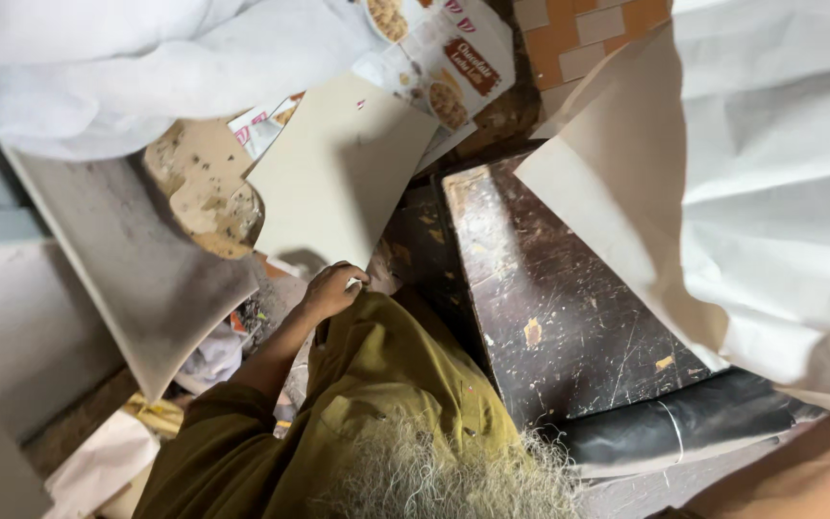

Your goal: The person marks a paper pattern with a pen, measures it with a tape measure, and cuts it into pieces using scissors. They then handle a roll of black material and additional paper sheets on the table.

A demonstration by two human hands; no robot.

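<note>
One hand [330, 288] is in view, extending from an olive-green sleeve [232, 423] at lower centre; which side it belongs to cannot be determined from this view, and no second hand can be identified. The hand is curled, its fingers bent over the lower edge of a cream board [338, 173], apparently gripping that edge, though the fingertips are hidden. The cream board stands tilted, leaning up and away from the hand, which appears to steady it from below. To its left, a grey panel [127, 269] leans at a similar angle, and a stained, mottled beige piece [206, 187] lies between the two, partly covered. Above the board lies a printed food carton [434, 58], flattened. To the right, a dark, scratched wooden surface [569, 308] runs diagonally, partly overlapped by a large pale sheet [751, 192]. White fabric [117, 58] covers the upper left. A black rolled sheet [684, 423] lies along the dark surface's lower end.
</note>
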